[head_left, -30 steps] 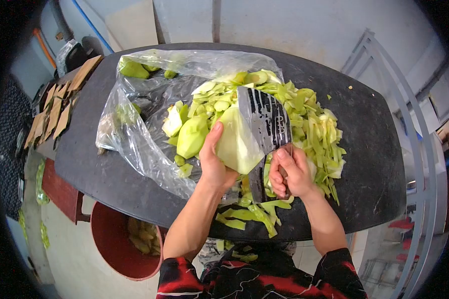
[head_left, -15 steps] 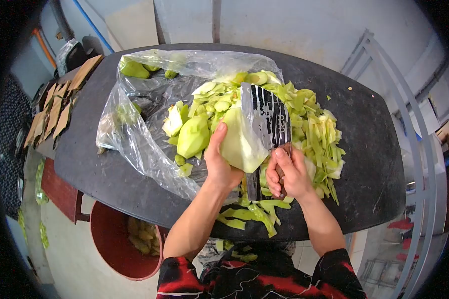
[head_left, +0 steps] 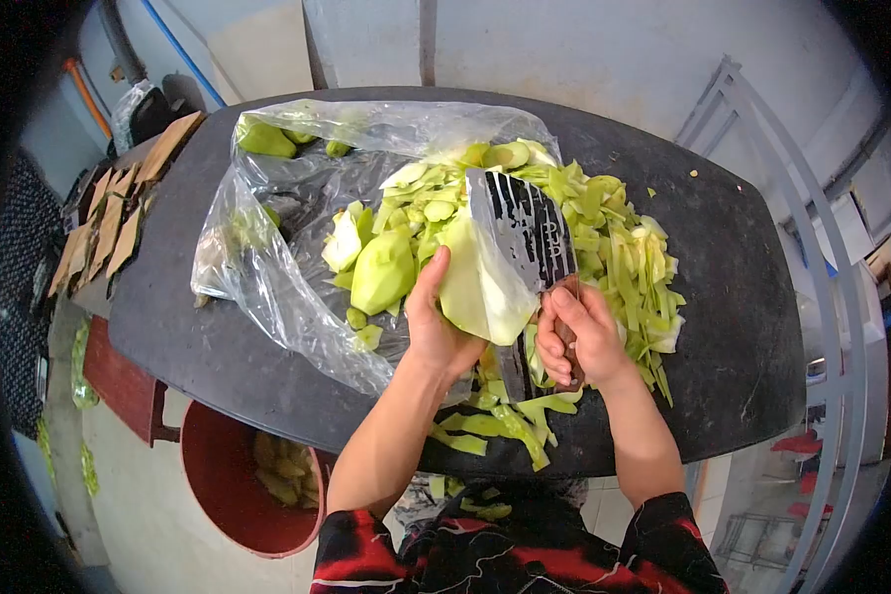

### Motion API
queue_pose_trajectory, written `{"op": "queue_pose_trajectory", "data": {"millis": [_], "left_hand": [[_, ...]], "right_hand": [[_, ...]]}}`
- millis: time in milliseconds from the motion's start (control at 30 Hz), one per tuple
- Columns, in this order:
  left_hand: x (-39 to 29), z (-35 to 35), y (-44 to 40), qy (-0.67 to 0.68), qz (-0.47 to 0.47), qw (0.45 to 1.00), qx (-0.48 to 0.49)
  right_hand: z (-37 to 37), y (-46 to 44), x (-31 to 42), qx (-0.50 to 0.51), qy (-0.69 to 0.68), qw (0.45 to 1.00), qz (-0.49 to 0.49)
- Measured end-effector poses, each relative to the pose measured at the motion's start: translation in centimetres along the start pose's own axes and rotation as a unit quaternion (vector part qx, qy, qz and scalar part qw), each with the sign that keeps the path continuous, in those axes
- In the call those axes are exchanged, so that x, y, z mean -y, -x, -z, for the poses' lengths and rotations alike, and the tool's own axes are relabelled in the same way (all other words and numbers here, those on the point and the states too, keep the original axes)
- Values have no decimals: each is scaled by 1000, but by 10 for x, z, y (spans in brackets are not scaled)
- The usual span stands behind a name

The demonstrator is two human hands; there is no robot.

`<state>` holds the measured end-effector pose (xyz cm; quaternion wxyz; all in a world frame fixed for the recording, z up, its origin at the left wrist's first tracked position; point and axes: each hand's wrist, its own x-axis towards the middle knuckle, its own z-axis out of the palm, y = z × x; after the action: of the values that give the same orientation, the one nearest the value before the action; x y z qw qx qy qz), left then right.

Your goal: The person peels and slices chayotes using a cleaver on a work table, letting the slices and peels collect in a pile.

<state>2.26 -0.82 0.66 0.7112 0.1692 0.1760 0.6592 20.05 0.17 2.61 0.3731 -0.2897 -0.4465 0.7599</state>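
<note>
My left hand [head_left: 438,322] is closed around the lower left side of a large pale green peeled fruit [head_left: 485,292], thumb up along its side. My right hand [head_left: 582,335] grips the brown handle of a broad knife [head_left: 530,228]. Its dark blade, streaked with pale wet marks, lies against the right face of the fruit, tilted up and left. A dark strip [head_left: 515,371] shows below the fruit; I cannot tell what it belongs to. Another whole pale green fruit [head_left: 384,272] lies just left of my left hand. Peels and slices [head_left: 619,257] are heaped behind and to the right.
A clear plastic bag [head_left: 297,307] lies spread on the dark table [head_left: 733,327], with green fruits [head_left: 265,137] inside its far left part. A red bucket [head_left: 213,475] with pale pieces in it stands on the floor below. Metal railing [head_left: 812,188] rises at the right.
The knife's upper end has swung slightly left, and my right hand has shifted a little to the right. My left hand and the fruit have barely moved.
</note>
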Motion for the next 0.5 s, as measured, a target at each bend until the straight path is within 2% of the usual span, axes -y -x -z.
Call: {"op": "queue_pose_trajectory", "data": {"millis": [100, 200, 233, 267, 300, 333, 367, 400, 467, 500], "left_hand": [[-1, 0, 1, -26, -4, 999, -26], [-7, 9, -4, -11, -31, 999, 12], [-9, 10, -7, -46, -100, 994, 19], [-12, 11, -9, -82, -170, 982, 24], [-15, 13, -10, -86, -175, 981, 23], [-19, 14, -12, -121, -230, 965, 34], [-23, 15, -12, -156, -283, 945, 44], [-25, 13, -13, -158, -300, 941, 10], [-26, 9, -12, -160, -324, 932, 7], [-26, 8, -13, -154, -349, 924, 7]], "right_hand": [[9, 2, 6, 28, -9, 999, -24], [13, 9, 19, -10, 75, 996, 47], [9, 12, 20, -5, 76, 996, 48], [3, 17, 19, -58, 200, 974, 84], [-2, 21, 16, -110, 318, 934, 120], [-16, 22, 14, -123, 482, 838, 224], [-36, 28, 16, -117, 521, 811, 241], [-45, 29, 6, -100, 527, 802, 261], [-54, 29, -9, -88, 528, 797, 278], [-56, 28, -13, -64, 568, 758, 314]]}}
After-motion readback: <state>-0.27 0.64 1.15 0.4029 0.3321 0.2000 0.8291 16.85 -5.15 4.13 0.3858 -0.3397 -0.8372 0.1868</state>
